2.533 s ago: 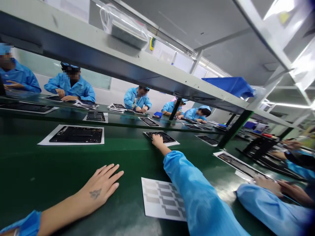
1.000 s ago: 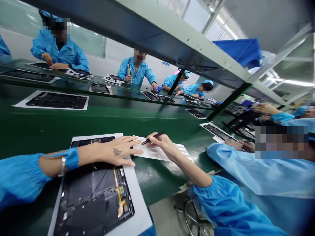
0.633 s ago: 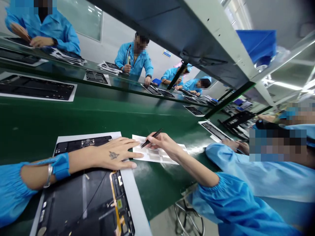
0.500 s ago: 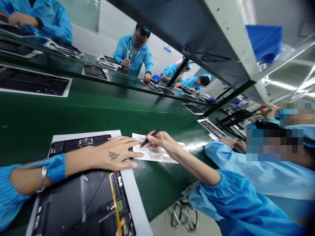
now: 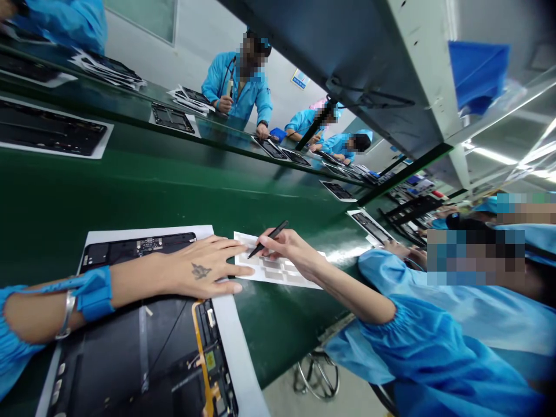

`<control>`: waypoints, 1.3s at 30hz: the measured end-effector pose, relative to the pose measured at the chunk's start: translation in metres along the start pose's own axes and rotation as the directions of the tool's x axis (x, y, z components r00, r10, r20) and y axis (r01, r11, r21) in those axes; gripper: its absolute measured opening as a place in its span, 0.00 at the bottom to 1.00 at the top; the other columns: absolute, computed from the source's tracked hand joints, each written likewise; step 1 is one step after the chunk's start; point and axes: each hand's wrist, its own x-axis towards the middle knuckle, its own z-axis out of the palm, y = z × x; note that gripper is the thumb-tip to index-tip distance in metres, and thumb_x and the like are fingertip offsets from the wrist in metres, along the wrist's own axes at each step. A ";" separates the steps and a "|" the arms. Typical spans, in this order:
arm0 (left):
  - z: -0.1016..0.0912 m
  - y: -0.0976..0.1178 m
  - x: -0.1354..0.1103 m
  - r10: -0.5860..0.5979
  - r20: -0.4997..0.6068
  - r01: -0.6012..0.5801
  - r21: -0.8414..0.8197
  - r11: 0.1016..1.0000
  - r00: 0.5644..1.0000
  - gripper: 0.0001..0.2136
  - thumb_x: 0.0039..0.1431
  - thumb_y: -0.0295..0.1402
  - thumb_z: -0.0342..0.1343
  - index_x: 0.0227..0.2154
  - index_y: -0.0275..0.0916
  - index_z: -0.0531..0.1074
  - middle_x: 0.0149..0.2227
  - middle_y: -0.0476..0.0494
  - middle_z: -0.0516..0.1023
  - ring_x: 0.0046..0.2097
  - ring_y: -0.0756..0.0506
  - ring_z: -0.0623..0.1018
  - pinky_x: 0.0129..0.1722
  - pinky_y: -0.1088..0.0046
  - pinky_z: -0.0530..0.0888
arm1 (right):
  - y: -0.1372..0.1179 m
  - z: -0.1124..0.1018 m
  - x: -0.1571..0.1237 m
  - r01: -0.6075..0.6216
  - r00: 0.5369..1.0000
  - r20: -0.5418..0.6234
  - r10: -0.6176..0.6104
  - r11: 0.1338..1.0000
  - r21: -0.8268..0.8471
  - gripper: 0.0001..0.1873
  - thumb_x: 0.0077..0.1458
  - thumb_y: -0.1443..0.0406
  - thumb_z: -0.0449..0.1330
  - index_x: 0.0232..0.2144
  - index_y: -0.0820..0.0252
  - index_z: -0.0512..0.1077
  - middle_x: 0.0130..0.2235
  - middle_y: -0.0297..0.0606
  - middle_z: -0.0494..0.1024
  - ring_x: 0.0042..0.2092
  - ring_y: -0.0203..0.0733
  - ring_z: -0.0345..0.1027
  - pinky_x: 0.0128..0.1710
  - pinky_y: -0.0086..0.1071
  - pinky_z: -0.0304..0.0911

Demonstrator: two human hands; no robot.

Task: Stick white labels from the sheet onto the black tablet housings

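My left hand (image 5: 208, 267) lies flat with its fingers spread, reaching across a black device housing (image 5: 117, 347) and onto the near edge of a white sticker sheet (image 5: 256, 272). The housing rests on white paper (image 5: 247, 353); an orange flex cable (image 5: 200, 347) runs along its right side. In my right hand (image 5: 289, 249) is a pair of black tweezers (image 5: 268, 238), tip pointing down at the sheet, close to my left fingertips. Pale rectangular pieces sit in rows on the sheet. Whether the tip touches one, I cannot tell.
Beyond the green bench (image 5: 174, 191), more black housings (image 5: 47, 130) lie on paper. A co-worker in blue (image 5: 243, 87) stands across the bench. Close on my right sits another person in a blue smock (image 5: 434, 301). A shelf (image 5: 347, 63) hangs overhead. A stool (image 5: 319, 373) is below.
The view has shifted slightly. My left hand stays spread on the sheet's edge, and the tweezers in my right hand remain over nearly the same spot.
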 end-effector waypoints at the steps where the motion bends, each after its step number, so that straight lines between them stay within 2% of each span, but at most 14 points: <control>1: 0.000 0.000 0.000 -0.002 0.001 0.002 -0.002 1.000 1.000 0.18 0.70 0.44 0.48 0.59 0.52 0.69 0.66 0.40 0.62 0.67 0.34 0.61 0.63 0.52 0.57 | 0.001 0.000 0.000 0.003 1.000 -0.012 -0.003 1.000 0.008 0.24 0.46 0.46 0.69 0.28 0.62 0.77 0.27 0.38 0.79 0.28 0.36 0.68 0.29 0.29 0.61; 5: -0.002 -0.001 -0.001 0.008 -0.013 -0.008 -0.004 1.000 1.000 0.17 0.69 0.41 0.50 0.59 0.52 0.69 0.66 0.40 0.62 0.66 0.34 0.62 0.62 0.51 0.59 | 0.007 0.002 -0.003 0.021 0.998 -0.062 -0.017 0.998 0.062 0.24 0.44 0.46 0.70 0.26 0.62 0.76 0.26 0.37 0.77 0.29 0.36 0.68 0.31 0.31 0.63; 9: -0.004 0.001 0.001 0.004 0.011 -0.004 0.011 1.000 1.000 0.17 0.69 0.39 0.49 0.59 0.51 0.70 0.66 0.38 0.62 0.66 0.33 0.63 0.61 0.50 0.61 | 0.006 0.007 -0.007 0.047 0.993 -0.115 -0.025 0.981 0.189 0.23 0.44 0.47 0.70 0.26 0.62 0.75 0.25 0.36 0.76 0.30 0.37 0.67 0.33 0.32 0.63; 13: -0.009 0.005 0.001 0.002 0.062 -0.006 0.069 0.998 0.998 0.18 0.71 0.42 0.48 0.60 0.51 0.68 0.65 0.38 0.64 0.66 0.34 0.63 0.63 0.52 0.60 | -0.010 0.009 -0.008 0.172 0.977 -0.169 -0.129 0.947 0.270 0.21 0.46 0.49 0.70 0.27 0.61 0.75 0.24 0.33 0.71 0.28 0.35 0.63 0.30 0.30 0.62; 15: -0.019 0.004 -0.005 0.002 0.031 -0.006 0.123 0.992 1.000 0.21 0.71 0.44 0.48 0.63 0.49 0.63 0.66 0.37 0.61 0.66 0.34 0.61 0.64 0.52 0.59 | -0.018 0.007 -0.008 0.232 0.963 -0.203 -0.179 0.932 0.278 0.20 0.45 0.50 0.71 0.27 0.60 0.75 0.23 0.31 0.69 0.26 0.34 0.61 0.27 0.30 0.60; 17: -0.036 0.001 -0.020 -0.066 -0.055 0.076 0.200 0.977 0.996 0.21 0.72 0.42 0.46 0.63 0.46 0.63 0.65 0.36 0.63 0.65 0.36 0.63 0.62 0.54 0.60 | -0.024 0.004 -0.009 0.253 0.957 -0.215 -0.197 0.926 0.279 0.19 0.43 0.52 0.73 0.29 0.60 0.76 0.22 0.31 0.69 0.25 0.34 0.60 0.25 0.30 0.60; 19: -0.055 -0.004 -0.041 -0.211 -0.116 0.236 0.287 0.928 0.970 0.17 0.73 0.38 0.43 0.56 0.42 0.70 0.55 0.37 0.72 0.56 0.39 0.71 0.56 0.59 0.67 | -0.027 0.004 -0.008 0.239 0.962 -0.199 -0.187 0.929 0.284 0.20 0.41 0.53 0.74 0.30 0.60 0.77 0.23 0.33 0.71 0.26 0.36 0.63 0.25 0.31 0.63; 21: -0.070 -0.008 -0.065 -0.349 -0.121 0.369 0.343 0.864 0.929 0.16 0.73 0.35 0.41 0.45 0.39 0.75 0.43 0.41 0.76 0.44 0.43 0.74 0.45 0.65 0.70 | -0.030 0.010 -0.004 0.220 0.971 -0.153 -0.182 0.931 0.291 0.21 0.41 0.52 0.74 0.31 0.60 0.78 0.24 0.35 0.73 0.28 0.37 0.65 0.28 0.33 0.65; 23: -0.077 -0.010 -0.086 -0.418 -0.095 0.423 0.352 0.835 0.903 0.16 0.73 0.34 0.41 0.41 0.38 0.75 0.38 0.43 0.74 0.38 0.45 0.73 0.39 0.69 0.70 | -0.033 0.027 0.004 0.236 0.971 -0.112 -0.212 0.928 0.287 0.22 0.43 0.50 0.73 0.32 0.61 0.78 0.25 0.35 0.73 0.28 0.37 0.66 0.31 0.34 0.66; 26: -0.073 -0.008 -0.103 -0.444 -0.094 0.448 0.333 0.830 0.891 0.14 0.72 0.32 0.43 0.45 0.37 0.74 0.39 0.42 0.74 0.39 0.45 0.73 0.38 0.71 0.70 | -0.040 0.064 0.025 0.292 0.956 -0.095 -0.276 0.921 0.257 0.24 0.43 0.45 0.70 0.30 0.61 0.77 0.26 0.35 0.74 0.30 0.37 0.66 0.36 0.34 0.66; 30: -0.061 -0.005 -0.106 -0.402 -0.152 0.430 0.301 0.851 0.903 0.13 0.70 0.27 0.44 0.47 0.38 0.74 0.41 0.43 0.76 0.41 0.45 0.74 0.39 0.70 0.71 | -0.041 0.101 0.053 0.272 0.962 -0.041 -0.271 0.929 0.249 0.27 0.42 0.42 0.68 0.26 0.60 0.74 0.24 0.34 0.72 0.32 0.39 0.67 0.40 0.36 0.66; 34: -0.055 -0.003 -0.103 -0.343 -0.239 0.394 0.218 0.893 0.909 0.12 0.69 0.26 0.45 0.43 0.39 0.75 0.43 0.45 0.78 0.42 0.46 0.75 0.39 0.71 0.71 | -0.033 0.104 0.063 0.210 0.975 0.006 -0.221 0.935 0.285 0.26 0.44 0.43 0.67 0.26 0.60 0.72 0.24 0.33 0.71 0.32 0.40 0.68 0.40 0.36 0.65; 39: -0.053 0.001 -0.097 -0.352 -0.265 0.411 0.220 0.884 0.898 0.11 0.67 0.24 0.48 0.39 0.37 0.76 0.40 0.44 0.79 0.40 0.45 0.75 0.38 0.70 0.72 | -0.031 0.097 0.060 0.154 0.981 0.062 -0.182 0.938 0.309 0.24 0.46 0.45 0.68 0.24 0.60 0.71 0.25 0.33 0.71 0.32 0.39 0.68 0.40 0.35 0.66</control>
